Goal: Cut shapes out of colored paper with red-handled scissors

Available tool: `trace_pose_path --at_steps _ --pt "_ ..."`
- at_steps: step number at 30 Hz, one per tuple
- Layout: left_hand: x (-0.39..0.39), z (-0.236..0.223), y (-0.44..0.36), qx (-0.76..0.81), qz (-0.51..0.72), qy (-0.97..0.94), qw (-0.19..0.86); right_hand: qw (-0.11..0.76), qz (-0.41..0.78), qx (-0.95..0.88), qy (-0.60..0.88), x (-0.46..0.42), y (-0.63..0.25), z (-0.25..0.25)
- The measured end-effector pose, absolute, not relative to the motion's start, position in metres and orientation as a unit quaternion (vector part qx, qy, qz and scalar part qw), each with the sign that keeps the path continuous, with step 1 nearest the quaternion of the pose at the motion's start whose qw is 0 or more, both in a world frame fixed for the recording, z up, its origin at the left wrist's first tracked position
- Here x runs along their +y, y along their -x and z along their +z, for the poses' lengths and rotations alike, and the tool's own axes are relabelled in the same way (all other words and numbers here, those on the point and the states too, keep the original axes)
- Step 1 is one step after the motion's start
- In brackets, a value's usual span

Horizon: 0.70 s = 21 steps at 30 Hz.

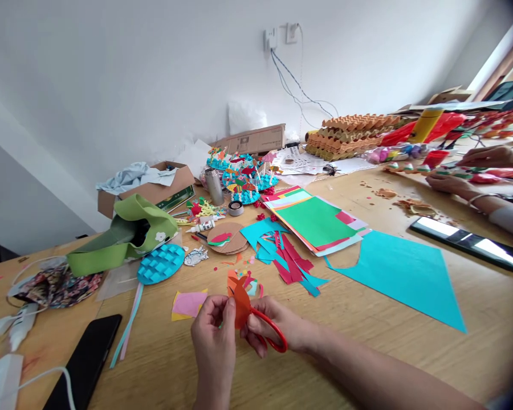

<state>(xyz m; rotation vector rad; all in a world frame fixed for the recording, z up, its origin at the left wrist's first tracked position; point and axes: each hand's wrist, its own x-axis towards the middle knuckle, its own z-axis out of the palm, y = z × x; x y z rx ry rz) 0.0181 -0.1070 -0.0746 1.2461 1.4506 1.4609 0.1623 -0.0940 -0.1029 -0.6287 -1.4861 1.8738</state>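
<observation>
My left hand [214,341] pinches a curved piece of orange paper [241,304] between thumb and fingers, low in the middle of the view. My right hand [273,324] has its fingers through the red handles of a pair of scissors [276,336], and the blades are hidden behind the paper. Just beyond my hands lie orange and pink paper scraps [243,283]. A pink sheet on a yellow one [188,304] lies to the left of my left hand.
A wooden table [389,353] holds a large turquoise sheet, stacked coloured paper, red and turquoise strips, a glue tube, a green bag and a phone. Egg cartons and paper crafts stand behind. A co-worker's hands [465,173] work at the right.
</observation>
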Motion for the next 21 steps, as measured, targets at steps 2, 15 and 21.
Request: trace_pose_path --at_steps 2,15,21 --pt "-0.1071 -0.0751 -0.018 0.562 0.567 -0.479 0.365 0.324 0.714 -0.57 0.244 -0.0943 -0.1629 -0.1008" --pt "-0.107 -0.0725 -0.0187 0.563 0.567 -0.474 0.371 0.326 0.715 -0.566 0.247 -0.0946 -0.1629 -0.1014" --pt "-0.1078 -0.0728 -0.0192 0.559 0.567 -0.471 0.38 0.328 0.715 -0.565 0.251 -0.0947 -0.1624 -0.1019"
